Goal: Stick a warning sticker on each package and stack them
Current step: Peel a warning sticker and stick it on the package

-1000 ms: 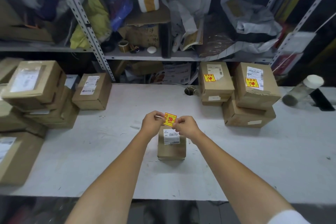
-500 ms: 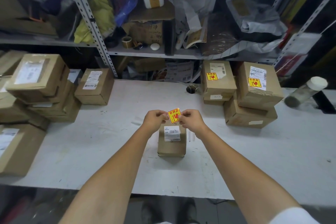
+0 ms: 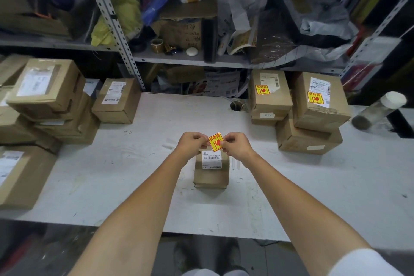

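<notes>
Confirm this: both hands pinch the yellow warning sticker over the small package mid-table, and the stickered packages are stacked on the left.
Wrong on one point: the head view shows the stickered packages stacked on the right, not the left. The rest holds: left hand and right hand pinch the warning sticker over the small package.

At frame center, the left hand (image 3: pixel 193 142) and right hand (image 3: pixel 235 144) pinch a yellow-red warning sticker (image 3: pixel 216 141) above a small brown package (image 3: pixel 211 169) on the white table (image 3: pixel 134 163); 2 stickered stacks (image 3: pixel 298 105) sit upper right.
</notes>
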